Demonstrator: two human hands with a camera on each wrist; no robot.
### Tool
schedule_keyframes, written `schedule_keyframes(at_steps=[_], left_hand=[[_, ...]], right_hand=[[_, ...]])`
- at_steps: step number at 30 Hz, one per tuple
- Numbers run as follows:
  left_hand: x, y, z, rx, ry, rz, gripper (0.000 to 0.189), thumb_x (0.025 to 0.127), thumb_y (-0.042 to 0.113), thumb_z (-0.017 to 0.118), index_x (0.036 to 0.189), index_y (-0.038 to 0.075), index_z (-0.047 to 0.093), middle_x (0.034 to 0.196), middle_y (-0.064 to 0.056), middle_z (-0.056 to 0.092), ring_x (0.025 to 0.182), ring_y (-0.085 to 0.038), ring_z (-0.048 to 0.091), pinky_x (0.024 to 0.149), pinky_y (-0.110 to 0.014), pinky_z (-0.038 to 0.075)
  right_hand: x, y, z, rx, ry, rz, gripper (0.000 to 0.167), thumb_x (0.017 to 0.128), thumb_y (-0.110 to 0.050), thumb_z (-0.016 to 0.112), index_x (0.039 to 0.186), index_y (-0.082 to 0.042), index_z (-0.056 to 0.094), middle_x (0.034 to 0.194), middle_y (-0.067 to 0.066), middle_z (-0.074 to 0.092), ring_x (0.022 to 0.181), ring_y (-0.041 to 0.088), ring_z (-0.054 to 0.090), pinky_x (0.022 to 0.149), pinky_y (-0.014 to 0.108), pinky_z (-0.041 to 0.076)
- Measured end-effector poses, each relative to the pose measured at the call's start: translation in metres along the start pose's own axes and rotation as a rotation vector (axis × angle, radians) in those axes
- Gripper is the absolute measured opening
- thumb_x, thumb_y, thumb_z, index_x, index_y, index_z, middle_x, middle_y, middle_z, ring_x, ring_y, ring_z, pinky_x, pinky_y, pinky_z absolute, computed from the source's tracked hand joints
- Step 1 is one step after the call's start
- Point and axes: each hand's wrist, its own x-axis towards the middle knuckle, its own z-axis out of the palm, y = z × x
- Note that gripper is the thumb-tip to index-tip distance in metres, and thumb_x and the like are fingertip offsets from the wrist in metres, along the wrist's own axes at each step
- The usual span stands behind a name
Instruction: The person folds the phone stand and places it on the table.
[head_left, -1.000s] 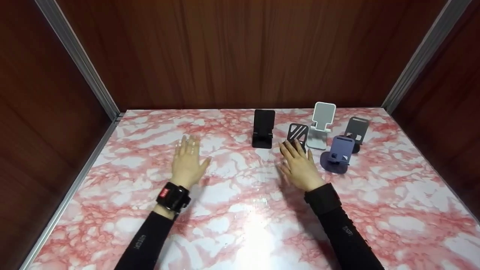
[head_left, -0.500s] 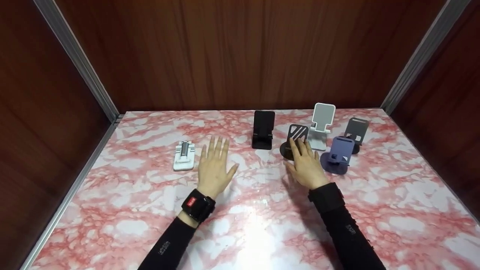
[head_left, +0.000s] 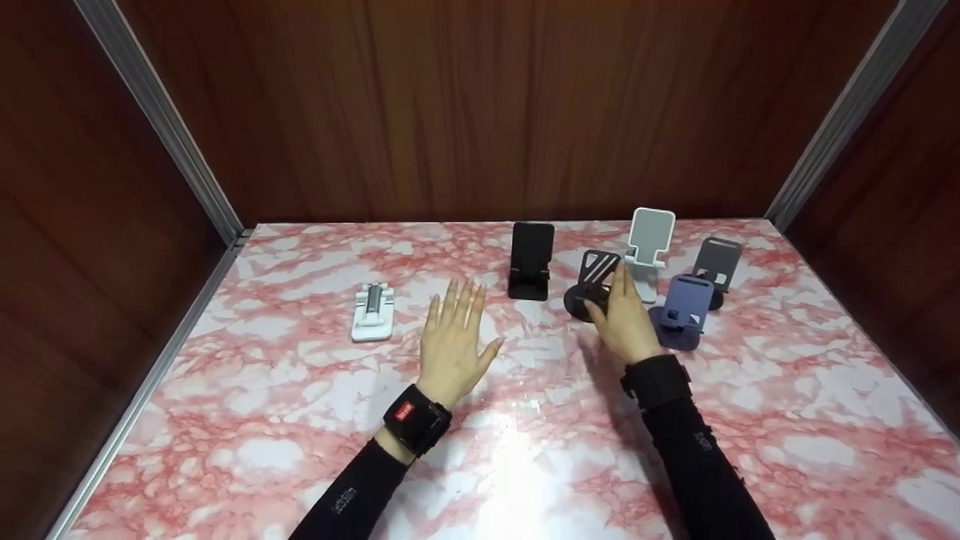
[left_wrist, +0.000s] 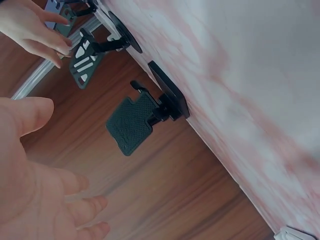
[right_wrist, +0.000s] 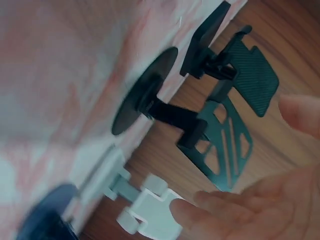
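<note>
Slotted phone stand (head_left: 589, 290) stands unfolded at eleven o'clock from the wide, empty right hand (head_left: 628, 324), four other stands (head_left: 531, 259) look done too, and only the folded white stand (head_left: 373, 319), ten o'clock from the spread, empty left hand (head_left: 452, 349), seems left

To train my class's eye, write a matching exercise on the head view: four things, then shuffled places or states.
1. Folded white stand
2. Purple stand
3. Slotted black stand
4. Left hand

A. just left of the right hand
B. fingers straight, touching no stand
C. leftmost stand
D. just right of the right hand

Pairs: 1-C, 2-D, 3-A, 4-B
</note>
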Motion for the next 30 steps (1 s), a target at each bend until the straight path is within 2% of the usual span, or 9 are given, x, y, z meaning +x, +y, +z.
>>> schedule_keyframes(at_steps=[5, 10, 14, 18, 20, 24, 27, 30], left_hand=[[0.000, 0.005, 0.002, -0.011, -0.010, 0.015, 0.079, 0.092, 0.051, 0.057, 0.151, 0.004, 0.032, 0.156, -0.015, 0.027, 0.145, -0.031, 0.017, 0.118, -0.046, 0.013], [-0.001, 0.007, 0.002, -0.009, -0.018, 0.029, 0.078, 0.092, 0.050, 0.056, 0.150, 0.002, 0.034, 0.155, -0.016, 0.030, 0.144, -0.031, 0.019, 0.117, -0.045, 0.015], [-0.002, 0.007, 0.003, -0.007, -0.014, 0.029, 0.077, 0.093, 0.050, 0.056, 0.149, 0.002, 0.035, 0.154, -0.016, 0.032, 0.144, -0.030, 0.020, 0.117, -0.044, 0.015], [-0.004, 0.007, 0.005, -0.020, -0.007, 0.026, 0.078, 0.092, 0.049, 0.058, 0.149, 0.001, 0.035, 0.154, -0.016, 0.032, 0.144, -0.031, 0.021, 0.117, -0.044, 0.015], [-0.005, 0.007, 0.006, -0.021, -0.005, 0.031, 0.078, 0.092, 0.049, 0.058, 0.149, 0.001, 0.035, 0.154, -0.016, 0.032, 0.144, -0.031, 0.021, 0.117, -0.045, 0.016], [-0.006, 0.007, 0.006, -0.010, -0.017, 0.039, 0.078, 0.093, 0.051, 0.055, 0.149, 0.000, 0.035, 0.153, -0.017, 0.032, 0.143, -0.032, 0.022, 0.117, -0.046, 0.017], [-0.006, 0.008, 0.006, -0.012, -0.032, 0.039, 0.077, 0.094, 0.052, 0.053, 0.149, 0.000, 0.035, 0.154, -0.017, 0.031, 0.143, -0.032, 0.021, 0.117, -0.046, 0.017], [-0.006, 0.009, 0.006, -0.018, -0.054, 0.030, 0.076, 0.095, 0.052, 0.052, 0.149, 0.001, 0.035, 0.154, -0.017, 0.030, 0.144, -0.032, 0.020, 0.117, -0.046, 0.017]], right_hand=[[0.011, 0.011, -0.003, 0.111, 0.102, 0.004, 0.076, 0.093, -0.005, 0.062, 0.145, 0.019, 0.012, 0.130, 0.046, 0.040, 0.119, 0.055, 0.044, 0.105, 0.057, 0.034], [0.023, 0.020, -0.006, 0.189, 0.165, 0.029, 0.064, 0.088, 0.005, 0.063, 0.139, 0.022, 0.029, 0.107, 0.041, 0.058, 0.098, 0.051, 0.060, 0.090, 0.054, 0.049], [0.032, 0.023, -0.008, 0.267, 0.158, 0.090, 0.048, 0.088, 0.007, 0.061, 0.131, 0.020, 0.045, 0.098, 0.036, 0.063, 0.085, 0.042, 0.065, 0.075, 0.039, 0.057], [0.037, 0.029, -0.007, 0.375, 0.141, 0.141, 0.029, 0.089, 0.008, 0.060, 0.116, 0.020, 0.058, 0.093, 0.034, 0.064, 0.074, 0.026, 0.066, 0.059, 0.018, 0.055], [0.038, 0.032, -0.006, 0.445, 0.129, 0.153, 0.022, 0.089, 0.009, 0.060, 0.109, 0.020, 0.060, 0.090, 0.032, 0.064, 0.069, 0.018, 0.066, 0.058, 0.018, 0.056], [0.035, 0.036, -0.006, 0.548, 0.105, 0.155, 0.015, 0.089, 0.011, 0.059, 0.102, 0.018, 0.059, 0.083, 0.022, 0.065, 0.065, 0.007, 0.063, 0.062, 0.029, 0.059], [0.033, 0.035, -0.007, 0.638, 0.086, 0.165, 0.013, 0.089, 0.012, 0.060, 0.100, 0.019, 0.057, 0.081, 0.013, 0.064, 0.067, 0.006, 0.063, 0.063, 0.029, 0.059], [0.032, 0.032, -0.007, 0.744, 0.068, 0.166, 0.011, 0.089, 0.013, 0.059, 0.097, 0.019, 0.055, 0.079, 0.010, 0.062, 0.068, 0.007, 0.063, 0.062, 0.028, 0.059]])
